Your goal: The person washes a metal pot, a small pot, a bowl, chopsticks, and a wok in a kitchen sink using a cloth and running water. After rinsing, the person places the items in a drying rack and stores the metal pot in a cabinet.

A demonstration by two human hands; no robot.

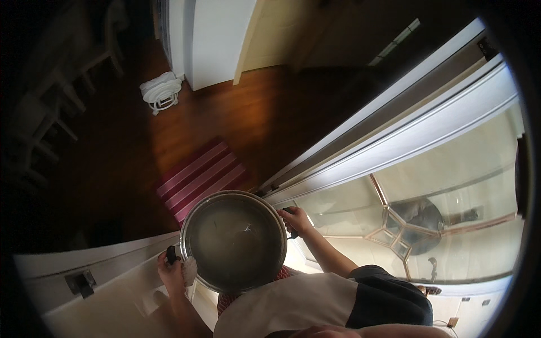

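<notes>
A large round metal pot [236, 243] is held in front of my body, with cloudy liquid inside it. My left hand [171, 272] grips its black side handle at the left, and a pale fluffy thing, perhaps a cloth, lies between that hand and the pot's wall. On the other side, my right hand [296, 220] is closed around the opposite black handle. The pot hides part of the floor and of my clothes below it.
A striped red mat [203, 173] lies on the wooden floor beyond the pot. Door frames stand close on both sides, with a leaded glass door panel [351, 224] at the right. Farther off are a small white stand [161, 89] by a white wall end and dim chairs [59, 105].
</notes>
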